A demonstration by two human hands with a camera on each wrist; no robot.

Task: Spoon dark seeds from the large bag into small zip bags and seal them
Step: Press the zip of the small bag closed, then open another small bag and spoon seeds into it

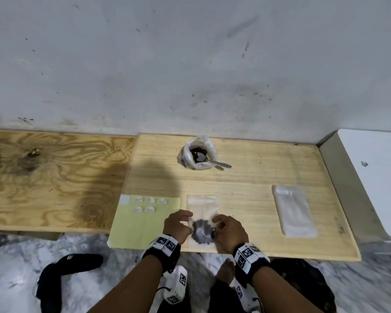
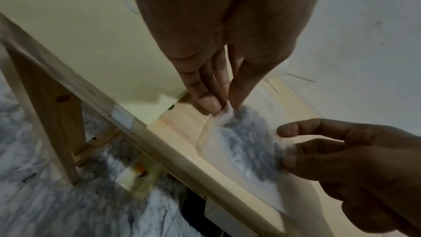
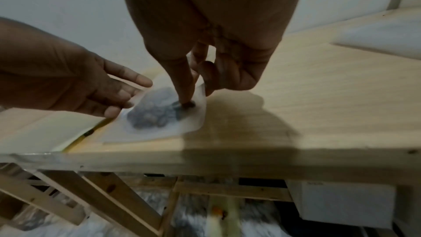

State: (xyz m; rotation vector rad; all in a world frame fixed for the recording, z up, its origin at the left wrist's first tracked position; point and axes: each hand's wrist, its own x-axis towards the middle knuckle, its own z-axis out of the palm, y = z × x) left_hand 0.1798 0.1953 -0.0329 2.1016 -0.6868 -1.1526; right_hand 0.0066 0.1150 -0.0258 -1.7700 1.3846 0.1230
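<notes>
A pale wooden table stands against a scuffed white wall, over grey marbled floor. At its near edge lies a small zip bag of dark seeds: left hand pinches one side, right hand presses a straight fingertip on it

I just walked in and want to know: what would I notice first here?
Two hands, left hand and right hand, handle a small zip bag of dark seeds at the table's near edge. Behind it stands the large bag, a spoon sticking out.
</notes>
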